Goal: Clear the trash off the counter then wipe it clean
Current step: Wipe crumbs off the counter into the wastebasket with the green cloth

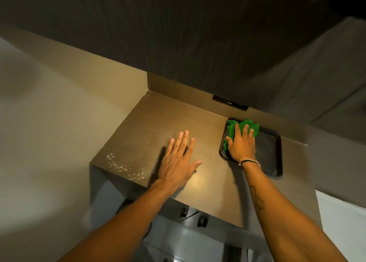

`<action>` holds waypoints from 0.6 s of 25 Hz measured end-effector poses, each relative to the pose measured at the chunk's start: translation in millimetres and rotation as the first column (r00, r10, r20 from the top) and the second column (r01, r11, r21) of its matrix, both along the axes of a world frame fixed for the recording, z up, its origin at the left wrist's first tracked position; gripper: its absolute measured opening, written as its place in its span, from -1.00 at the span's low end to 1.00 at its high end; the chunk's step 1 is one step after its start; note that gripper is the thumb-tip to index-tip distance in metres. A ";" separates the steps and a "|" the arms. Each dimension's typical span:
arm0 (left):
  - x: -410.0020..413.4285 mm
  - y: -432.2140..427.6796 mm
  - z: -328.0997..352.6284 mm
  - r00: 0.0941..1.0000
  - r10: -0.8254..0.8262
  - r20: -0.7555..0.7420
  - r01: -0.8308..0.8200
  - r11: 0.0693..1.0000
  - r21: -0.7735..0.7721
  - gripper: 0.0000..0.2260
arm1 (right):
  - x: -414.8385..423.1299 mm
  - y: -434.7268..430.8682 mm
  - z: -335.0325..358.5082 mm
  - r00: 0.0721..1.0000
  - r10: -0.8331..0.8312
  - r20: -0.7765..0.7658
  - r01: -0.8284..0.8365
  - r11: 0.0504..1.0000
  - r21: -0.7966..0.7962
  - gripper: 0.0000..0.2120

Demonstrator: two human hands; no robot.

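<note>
A brown counter fills the middle of the view. My left hand lies flat on it, palm down, fingers spread, holding nothing. My right hand presses flat on a crumpled green cloth, which lies in the near-left part of a black tray at the counter's right. A patch of pale crumbs or specks sits near the counter's front left corner, left of my left hand.
A dark wall panel rises behind the counter, with a small dark socket plate at its base. Drawer fronts with dark handles sit below the front edge. A pale wall lies to the left.
</note>
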State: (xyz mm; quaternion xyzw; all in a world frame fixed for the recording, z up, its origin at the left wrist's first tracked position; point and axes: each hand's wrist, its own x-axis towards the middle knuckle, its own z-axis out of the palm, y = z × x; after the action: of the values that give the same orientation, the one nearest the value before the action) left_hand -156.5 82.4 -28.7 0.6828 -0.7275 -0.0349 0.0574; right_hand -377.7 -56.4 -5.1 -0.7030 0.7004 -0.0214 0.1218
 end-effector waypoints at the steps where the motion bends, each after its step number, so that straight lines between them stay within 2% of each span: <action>1: 0.4 -1.8 -4.7 1.000 0.011 -0.011 -0.011 1.000 0.006 -0.22 | 1.6 -4.7 -6.1 1.000 0.007 0.003 -0.007 1.000 0.020 -0.37; 3: 2.3 -1.7 -14.3 1.000 -0.003 -0.024 0.004 1.000 0.023 -0.23 | 3.1 -8.9 -14.7 1.000 -0.007 0.004 0.007 1.000 -0.001 -0.43; 7: 4.8 3.7 -28.6 0.999 0.005 -0.046 -0.002 0.999 0.052 -0.22 | 3.6 -5.4 -15.5 0.999 -0.005 -0.033 0.001 0.990 -0.141 -0.53; 10: 8.6 10.8 -24.7 0.997 0.022 -0.068 -0.021 1.000 0.006 -0.22 | 12.6 -4.5 4.9 0.993 -0.047 0.112 0.070 0.975 -0.209 -0.57; 12: 16.3 21.1 -17.7 0.995 0.035 -0.093 -0.040 0.998 -0.044 -0.22 | 22.5 8.4 22.7 0.956 -0.061 0.288 0.159 0.931 -0.328 -0.45; 15: 37.6 51.2 -11.6 0.985 0.094 -0.146 -0.114 0.984 -0.134 -0.24 | 54.1 65.1 42.3 0.903 0.079 0.423 0.177 0.827 -0.534 -0.29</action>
State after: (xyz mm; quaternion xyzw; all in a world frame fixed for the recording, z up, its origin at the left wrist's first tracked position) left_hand -118.9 133.6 -40.3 0.7099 -0.6858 -0.0274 0.1582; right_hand -323.6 8.7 37.2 -0.6666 0.6371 -0.3824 0.0603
